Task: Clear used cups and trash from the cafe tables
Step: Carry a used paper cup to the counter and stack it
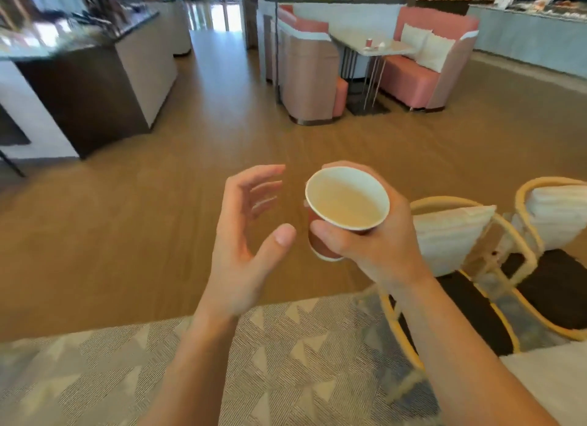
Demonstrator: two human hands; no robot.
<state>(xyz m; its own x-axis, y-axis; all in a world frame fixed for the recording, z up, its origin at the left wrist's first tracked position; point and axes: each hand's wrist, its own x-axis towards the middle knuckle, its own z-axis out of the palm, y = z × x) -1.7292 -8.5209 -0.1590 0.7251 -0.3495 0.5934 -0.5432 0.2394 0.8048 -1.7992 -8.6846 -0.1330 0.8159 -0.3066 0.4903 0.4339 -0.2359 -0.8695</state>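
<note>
Head camera: we grip the red paper cup [346, 203] in our right hand [378, 251], thumb and fingers wrapped round its wall, above the wooden floor [158, 235], while our left hand [244, 235] hovers just beside it, fingers spread and loosely curved, holding nothing.

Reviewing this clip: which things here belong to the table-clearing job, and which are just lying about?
Job: paper cup, gripped by the right hand; left hand, open beside it; small red cup and small white item on the far table.
Just there: pink booth seats; cushioned chairs; patterned rug; dark counter.
</note>
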